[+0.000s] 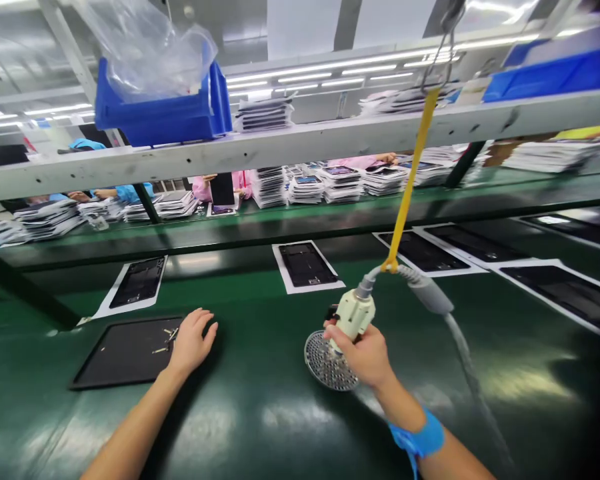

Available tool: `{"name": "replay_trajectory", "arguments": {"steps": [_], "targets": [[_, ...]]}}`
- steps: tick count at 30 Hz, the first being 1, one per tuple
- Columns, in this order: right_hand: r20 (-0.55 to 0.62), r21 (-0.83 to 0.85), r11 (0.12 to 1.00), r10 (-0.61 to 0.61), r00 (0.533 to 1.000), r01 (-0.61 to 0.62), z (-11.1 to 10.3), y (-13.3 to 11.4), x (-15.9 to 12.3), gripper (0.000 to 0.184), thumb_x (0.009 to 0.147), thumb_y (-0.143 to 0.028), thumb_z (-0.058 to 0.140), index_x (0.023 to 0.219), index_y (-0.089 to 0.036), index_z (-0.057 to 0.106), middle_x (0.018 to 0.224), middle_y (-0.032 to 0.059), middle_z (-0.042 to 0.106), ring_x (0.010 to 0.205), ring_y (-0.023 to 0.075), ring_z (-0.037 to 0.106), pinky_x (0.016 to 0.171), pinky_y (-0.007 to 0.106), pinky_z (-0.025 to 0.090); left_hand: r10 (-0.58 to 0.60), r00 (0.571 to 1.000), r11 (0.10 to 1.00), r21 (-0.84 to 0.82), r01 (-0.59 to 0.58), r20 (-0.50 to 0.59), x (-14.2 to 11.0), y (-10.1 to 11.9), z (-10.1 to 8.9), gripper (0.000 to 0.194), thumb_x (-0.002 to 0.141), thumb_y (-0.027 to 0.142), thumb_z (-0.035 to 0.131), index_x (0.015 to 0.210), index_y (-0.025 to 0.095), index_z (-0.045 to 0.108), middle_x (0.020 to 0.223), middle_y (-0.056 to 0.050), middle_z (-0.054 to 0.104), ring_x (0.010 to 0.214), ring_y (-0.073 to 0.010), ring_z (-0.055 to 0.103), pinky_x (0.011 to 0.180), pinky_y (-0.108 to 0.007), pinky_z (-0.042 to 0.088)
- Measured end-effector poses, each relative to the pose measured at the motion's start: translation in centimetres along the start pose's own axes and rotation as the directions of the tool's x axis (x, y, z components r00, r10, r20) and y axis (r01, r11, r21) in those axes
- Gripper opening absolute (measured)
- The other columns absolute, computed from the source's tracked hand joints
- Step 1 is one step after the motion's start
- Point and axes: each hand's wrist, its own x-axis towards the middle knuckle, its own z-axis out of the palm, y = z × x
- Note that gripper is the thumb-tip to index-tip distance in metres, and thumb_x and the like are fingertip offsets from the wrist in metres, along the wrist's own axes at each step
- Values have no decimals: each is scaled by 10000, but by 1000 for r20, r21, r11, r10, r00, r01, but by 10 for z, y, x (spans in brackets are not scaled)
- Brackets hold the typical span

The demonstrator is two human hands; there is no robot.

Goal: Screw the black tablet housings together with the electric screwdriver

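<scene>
Glossy bench (260, 387), boxy plastic tool (356, 313)

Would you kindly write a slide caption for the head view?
Right hand grips a cream corded tool over a round grey perforated plate; left hand at a rectangular black tray.

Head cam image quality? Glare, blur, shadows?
Head view: glare patches on the green table; ceiling lights washed out; soft shadow beside the left arm; cable blurred toward its lower end; far right edge soft, top right corner dark; left hand and right hand clearer.
</scene>
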Motion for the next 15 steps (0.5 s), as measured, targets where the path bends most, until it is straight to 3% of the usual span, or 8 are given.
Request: {"name": "replay_trajectory", "arguments": {"steps": [3, 5, 10, 15], "targets": [[-120, -52, 998, -39, 992, 33, -5, 1, 0, 303, 768, -497, 701, 729, -197, 691, 618, 68, 737, 572, 231, 714, 608, 323, 602, 132, 978, 984, -143, -109, 162, 30, 47, 18, 282, 996, 354, 520, 1122, 189, 710, 1150, -100, 732, 1116, -235, 679, 1026, -391, 548], [-126, -80, 992, -107, 986, 97, -5, 3, -3, 285, 775, -481, 698, 758, -197, 688, 625, 51, 730, 556, 217, 699, 598, 309, 592, 203, 943, 967, -202, -152, 265, 57, 83, 34, 275, 1001, 332, 525, 1151, 187, 704, 1167, -93, 726, 1102, -217, 677, 1020, -362, 543], [-60, -109, 957, -275, 960, 267, -5, 8, -11, 215, 856, -405, 666, 861, -192, 694, 687, 30, 740, 575, 189, 696, 603, 266, 579, 249, 811, 965, -67, -253, 530, 134, 165, 75, 307, 1012, 302, 518, 1239, 167, 674, 1248, -111, 686, 1186, -235, 634, 1045, -344, 509], [-31, -118, 930, -353, 935, 347, -7, 12, -13, 182, 890, -371, 658, 880, -191, 681, 723, 32, 756, 591, 184, 707, 591, 244, 576, 213, 753, 948, 56, -314, 623, 186, 198, 110, 300, 994, 283, 527, 1195, 138, 696, 1208, -155, 682, 1161, -279, 652, 997, -366, 535]]}}
